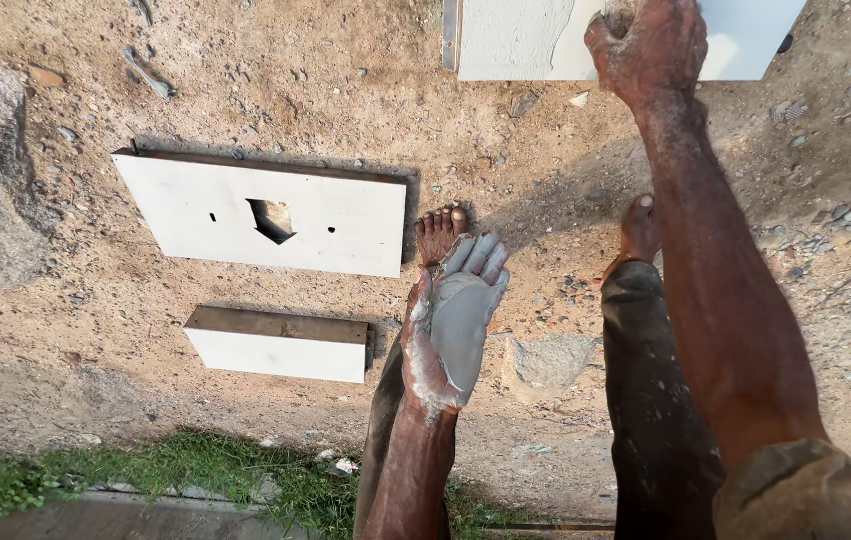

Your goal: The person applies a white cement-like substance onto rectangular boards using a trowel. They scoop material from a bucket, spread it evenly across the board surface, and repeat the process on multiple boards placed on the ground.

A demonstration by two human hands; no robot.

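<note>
While two hands work, right hand (648, 45) on one of three white boards (515, 40), left hand (455, 320) putty-coated

Left hand (457, 318): palm coated pale grey paste. Right hand (648, 45): grey-dusted, on white board (515, 40) with smeared off-white patch. Large white panel (265, 212): dark arrow-shaped cutout, two small black holes, brown edge. Small white panel (280, 345): brown top edge. Ground (505, 170): sandy tan, grey pebbles. Grass (175, 465): green. Trousers (655, 400): dark, pale-speckled.
</note>
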